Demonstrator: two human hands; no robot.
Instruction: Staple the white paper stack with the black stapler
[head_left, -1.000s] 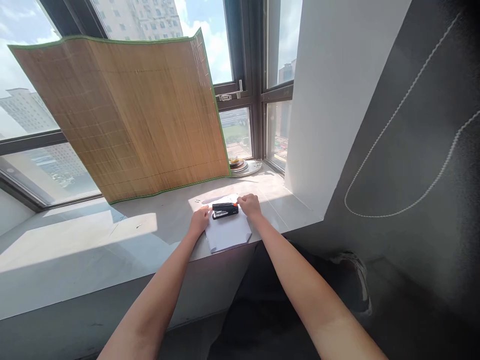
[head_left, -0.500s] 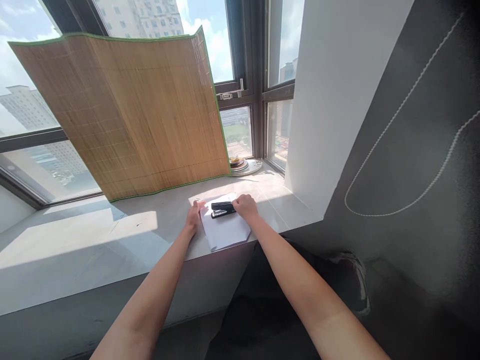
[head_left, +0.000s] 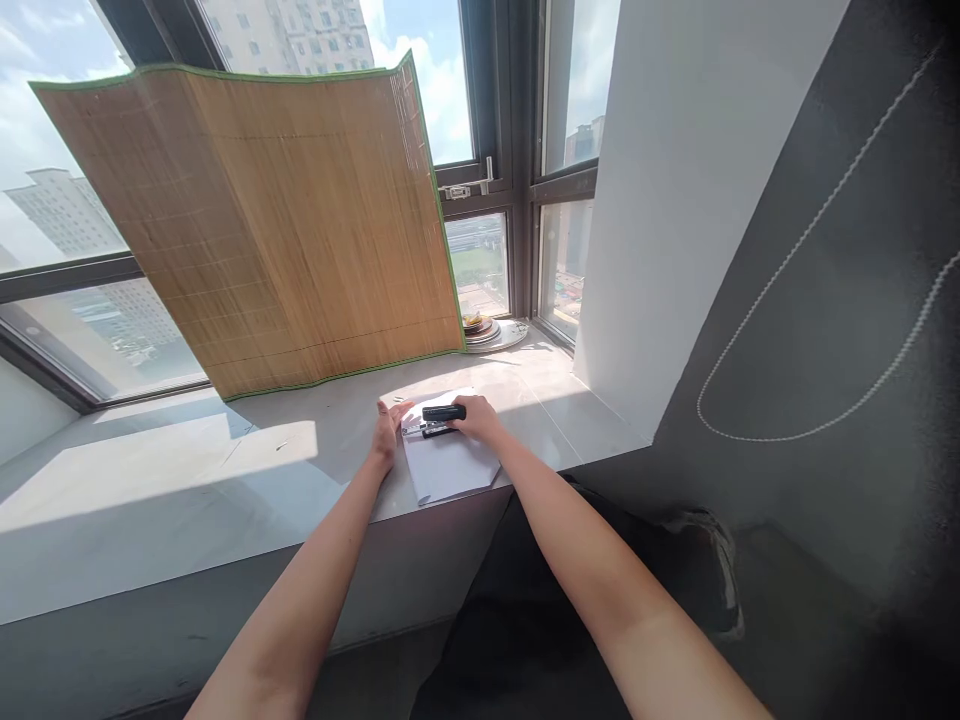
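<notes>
A black stapler lies over white paper on the window ledge. My right hand is closed round its right end. A thin metal strip shows at the stapler's left, below its upper arm. At the left edge of the paper, my left hand rests with fingers apart, the fingertips by the sheet's upper left corner. The part of the stapler under my right fingers is hidden.
Behind the paper, a bamboo mat with green edging leans against the window. Stacked plates stand at its right foot. The ledge drops off just in front of the paper. A bead chain hangs at the right.
My right hand has shifted left along the stapler and grips more of it. A metal strip now shows at the stapler's left. My left hand has stayed by the paper's edge.
</notes>
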